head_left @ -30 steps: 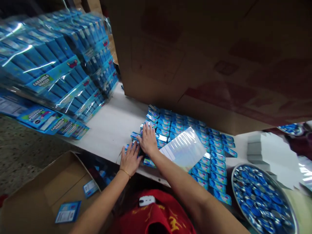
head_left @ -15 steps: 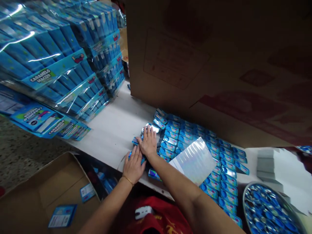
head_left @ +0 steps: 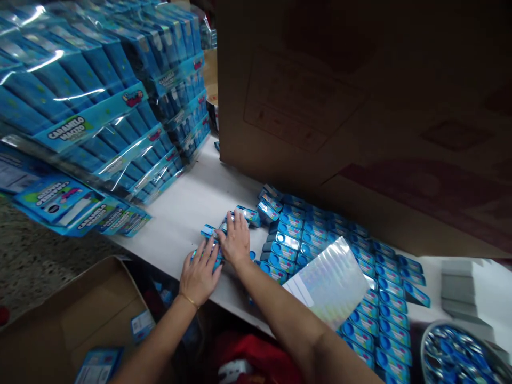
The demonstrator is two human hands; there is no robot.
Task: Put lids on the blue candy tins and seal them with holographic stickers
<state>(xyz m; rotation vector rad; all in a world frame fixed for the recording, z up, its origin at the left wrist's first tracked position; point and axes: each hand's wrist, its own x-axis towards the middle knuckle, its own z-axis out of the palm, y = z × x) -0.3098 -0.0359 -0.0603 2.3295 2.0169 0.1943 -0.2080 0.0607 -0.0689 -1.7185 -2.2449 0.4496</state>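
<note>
A: Edges first, left to right?

B: From my remote view: a plastic-wrapped stack of "Caramelo Macizo" boxes borders the far left, with printed blue cartons at its foot. Below the table's near edge sits an open cardboard carton. The white tabletop shows between stack and hands; that is my working room.

A: And behind, then to the right?

B: A large cardboard box walls off the back. Rows of blue packs start just right of the right hand and run rightward, a clear plastic sheet lying across some of them. Right of the rows: a metal bowl of blue-and-silver pieces.

A: Grip?

B: Left hand: palm down, fingers long and slightly parted, over small blue packs near the front edge. Right hand: just beside it, palm down, fingers nearly together, fingertips at another small pack. Both hands touch packs, as I read it; whether either has any pinched underneath, I cannot tell.
</note>
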